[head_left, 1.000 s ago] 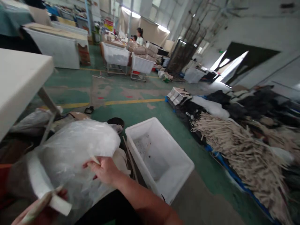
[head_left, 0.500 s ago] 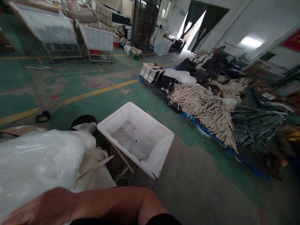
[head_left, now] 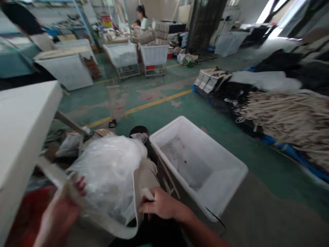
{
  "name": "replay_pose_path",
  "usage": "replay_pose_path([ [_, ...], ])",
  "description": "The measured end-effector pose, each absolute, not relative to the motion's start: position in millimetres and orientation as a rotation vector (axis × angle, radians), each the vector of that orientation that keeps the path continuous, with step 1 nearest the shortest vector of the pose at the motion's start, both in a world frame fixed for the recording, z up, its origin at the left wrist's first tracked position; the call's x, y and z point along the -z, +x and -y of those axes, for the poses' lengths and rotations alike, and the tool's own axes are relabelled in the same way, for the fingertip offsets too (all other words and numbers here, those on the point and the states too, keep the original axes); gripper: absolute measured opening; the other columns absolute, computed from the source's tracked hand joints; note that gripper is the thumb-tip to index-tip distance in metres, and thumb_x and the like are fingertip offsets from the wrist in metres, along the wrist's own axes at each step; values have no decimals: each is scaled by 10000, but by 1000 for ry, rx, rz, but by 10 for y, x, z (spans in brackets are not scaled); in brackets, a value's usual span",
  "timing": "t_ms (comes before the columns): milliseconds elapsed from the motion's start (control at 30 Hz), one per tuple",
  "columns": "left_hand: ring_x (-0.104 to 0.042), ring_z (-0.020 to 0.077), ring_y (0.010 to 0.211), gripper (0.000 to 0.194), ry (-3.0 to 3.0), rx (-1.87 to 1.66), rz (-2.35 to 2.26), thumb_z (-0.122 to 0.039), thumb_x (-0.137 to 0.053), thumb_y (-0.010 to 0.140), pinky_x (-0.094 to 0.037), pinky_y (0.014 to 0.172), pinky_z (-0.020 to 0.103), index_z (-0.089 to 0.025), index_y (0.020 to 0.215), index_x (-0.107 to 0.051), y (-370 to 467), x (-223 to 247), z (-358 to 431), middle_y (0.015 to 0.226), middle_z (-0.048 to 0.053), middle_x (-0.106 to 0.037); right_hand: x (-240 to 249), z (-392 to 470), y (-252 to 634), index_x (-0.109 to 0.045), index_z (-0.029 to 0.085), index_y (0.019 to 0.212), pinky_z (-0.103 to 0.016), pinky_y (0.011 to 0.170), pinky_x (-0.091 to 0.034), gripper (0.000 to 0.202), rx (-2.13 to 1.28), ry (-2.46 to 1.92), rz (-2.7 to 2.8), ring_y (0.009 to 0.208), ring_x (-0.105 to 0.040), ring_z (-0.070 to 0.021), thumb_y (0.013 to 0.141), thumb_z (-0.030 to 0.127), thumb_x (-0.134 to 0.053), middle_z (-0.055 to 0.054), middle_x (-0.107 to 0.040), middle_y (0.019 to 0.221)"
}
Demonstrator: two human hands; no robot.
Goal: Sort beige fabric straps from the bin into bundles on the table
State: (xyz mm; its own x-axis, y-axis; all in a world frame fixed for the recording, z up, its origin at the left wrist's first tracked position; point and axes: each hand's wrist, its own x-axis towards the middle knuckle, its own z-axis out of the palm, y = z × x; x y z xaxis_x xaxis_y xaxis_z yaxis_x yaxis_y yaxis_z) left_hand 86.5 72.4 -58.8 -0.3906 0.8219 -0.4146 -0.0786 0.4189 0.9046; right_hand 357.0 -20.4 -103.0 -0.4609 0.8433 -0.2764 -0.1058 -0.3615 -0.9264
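A long beige fabric strap (head_left: 102, 221) hangs in a loop in front of me. My left hand (head_left: 61, 209), smeared by motion, has its fingers around one stretch of this strap beside the white table. My right hand (head_left: 163, 204) pinches a light end or fold of the same beige material, lower centre. Between and beyond the hands lies a bulging clear plastic bag (head_left: 113, 164), its contents not clear. Beige cloth (head_left: 147, 171) rests against the bag's right side, just past my right hand.
Right of my right hand stands a white plastic tub (head_left: 221, 185) with scraps inside. A white tabletop (head_left: 23, 113) juts in at left, above a red container (head_left: 31, 212). Bundled straps (head_left: 290, 116) lie on a blue pallet at right. Wheeled bins (head_left: 154, 56) and two people are farther back.
My view has swung left, bringing in the white table and the people. Both hands now show with the strap; before, one forearm crossed low over the plastic bag.
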Motion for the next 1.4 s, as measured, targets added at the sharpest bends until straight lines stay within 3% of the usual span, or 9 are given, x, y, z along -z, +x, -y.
replay_pose_path([
  [100, -676, 197, 721, 577, 631, -1131, -1469, -540, -842, 628, -534, 618, 263, -189, 1067, -710, 946, 589, -509, 889, 49, -777, 995, 34, 3351, -700, 174, 759, -185, 498, -430, 221, -1809, -1051, 1207, 526, -506, -90, 820, 386, -706, 47, -550, 615],
  [300, -671, 222, 701, 547, 856, -924, -1370, -620, -771, 713, -547, 663, 293, -172, 1025, -745, 1093, 908, -148, 855, 84, -775, 846, -300, 2922, -705, 161, 776, -228, 543, -454, 414, -1724, -1031, 1098, 576, -527, -120, 724, 568, -766, 13, -601, 661],
  [567, -664, 267, 714, 522, 1025, -960, -1353, -678, -759, 664, -567, 694, 325, -197, 866, -770, 1024, 799, -99, 716, 62, -727, 759, -337, 2747, -692, 160, 770, -244, 646, -467, 293, -1467, -1000, 1197, 687, -556, -147, 776, 448, -748, -1, -622, 725],
  [733, -669, 355, 1026, 491, 1078, -915, -1287, -628, -777, 667, -546, 924, 395, -227, 951, -780, 998, 684, -48, 1018, 92, -769, 759, -363, 2674, -705, 137, 724, -239, 550, -447, 453, -1709, -981, 1167, 547, -515, -115, 690, 579, -797, 5, -592, 620],
  [900, -631, 371, 1130, 606, 1005, -1109, -1246, -643, -726, 719, -534, 947, 416, -250, 1181, -721, 793, 674, -84, 1177, 108, -729, 804, -306, 2547, -711, 156, 709, -243, 537, -421, 414, -1664, -1024, 1262, 541, -486, -117, 728, 563, -782, 19, -557, 594],
  [1100, -654, 330, 951, 432, 1191, -1008, -1166, -605, -679, 779, -528, 864, 359, -200, 880, -792, 846, 519, -168, 866, 98, -745, 799, -239, 2563, -744, 170, 787, -291, 717, -479, 362, -1398, -982, 1633, 759, -623, -193, 852, 520, -678, -49, -692, 778],
  [1267, -629, 243, 769, 439, 1424, -885, -1166, -587, -560, 877, -488, 731, 276, -217, 790, -779, 890, 432, -153, 790, 59, -713, 685, -361, 2919, -656, 175, 1171, -229, 534, -439, 563, -1412, -1060, 1434, 579, -590, -152, 830, 624, -659, -8, -651, 660],
  [1333, -636, 236, 744, 412, 1487, -712, -1040, -555, -571, 886, -485, 716, 270, -214, 777, -774, 956, 442, -94, 784, 61, -723, 607, -383, 2963, -696, 190, 1134, -226, 545, -433, 550, -1437, -978, 1617, 553, -575, -137, 797, 624, -696, 12, -630, 633],
  [1400, -643, 233, 751, 388, 1484, -596, -918, -519, -571, 902, -490, 722, 272, -206, 795, -775, 1032, 485, -12, 804, 69, -732, 532, -360, 2939, -762, 197, 941, -240, 592, -445, 430, -1381, -911, 1853, 595, -597, -143, 827, 601, -669, -9, -664, 666],
])
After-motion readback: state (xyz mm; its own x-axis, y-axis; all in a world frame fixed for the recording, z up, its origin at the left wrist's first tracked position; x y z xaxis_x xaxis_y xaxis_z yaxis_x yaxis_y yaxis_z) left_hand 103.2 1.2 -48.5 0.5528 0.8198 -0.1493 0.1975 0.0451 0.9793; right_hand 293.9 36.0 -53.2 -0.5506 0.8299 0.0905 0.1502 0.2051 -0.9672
